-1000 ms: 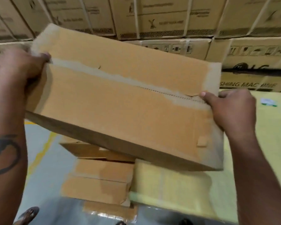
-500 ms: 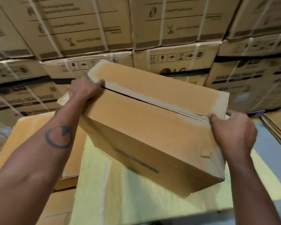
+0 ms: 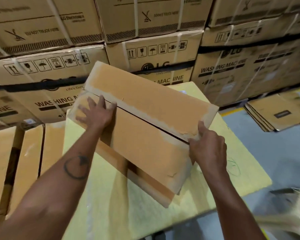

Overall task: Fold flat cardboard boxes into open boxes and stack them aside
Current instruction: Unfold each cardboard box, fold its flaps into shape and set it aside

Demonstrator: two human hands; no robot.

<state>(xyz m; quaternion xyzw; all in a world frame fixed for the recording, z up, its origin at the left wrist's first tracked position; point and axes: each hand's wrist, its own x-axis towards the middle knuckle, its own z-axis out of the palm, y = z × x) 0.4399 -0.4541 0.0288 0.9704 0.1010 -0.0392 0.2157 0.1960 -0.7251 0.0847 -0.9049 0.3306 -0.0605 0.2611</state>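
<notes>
The plain tan corrugated cardboard box (image 3: 145,135) sits tilted over the pale yellow padded surface (image 3: 232,170), its lower near corner down by the surface, its two long flaps meeting along a dark seam that runs diagonally across the upper face. The left hand (image 3: 97,115) lies flat on the near flap at the seam's far-left end, fingers spread and straight — pressing, not clutching. The right hand (image 3: 208,149) has its grip on the box's right end, thumb and fingers curled over the edge where the seam finishes.

Judging by how it is carried at two points, the box is light and hollow. The panels look stiff, yet the flaps hinge freely and the edges appear scuffed and whitish, so they may crush or tear under a hard pinch. The safest holds seem to be the folded corners and end edges — not mid-panel, which would likely bow inward.

Strapped washing-machine cartons (image 3: 163,58) stand behind it.
</notes>
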